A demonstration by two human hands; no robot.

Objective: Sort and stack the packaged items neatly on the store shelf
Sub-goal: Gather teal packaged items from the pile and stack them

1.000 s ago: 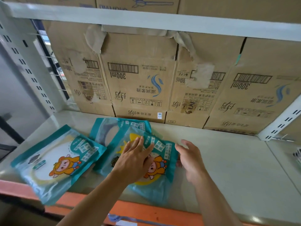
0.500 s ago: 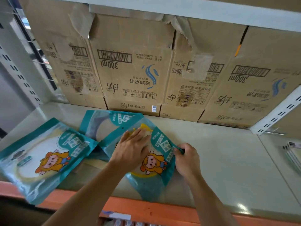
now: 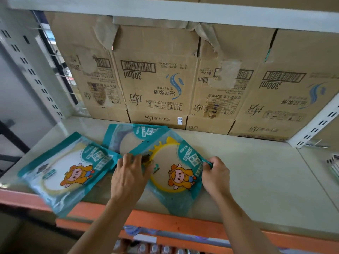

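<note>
I record: left hand, fingers curled round one edge of the teal plastic pouch; right hand, fingers pinching the opposite edge. Pouch lies between the fingers, on the beige shelf.

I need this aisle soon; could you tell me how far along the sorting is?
Done: no neat stack yet; packs lie askew on the shelf. In hand: left hand and right hand grip the right pack. Left: stacking it with the back pack and left pack.

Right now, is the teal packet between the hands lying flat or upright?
Flat: the teal packet lies face up on the shelf, left hand and right hand gripping its edges.
</note>
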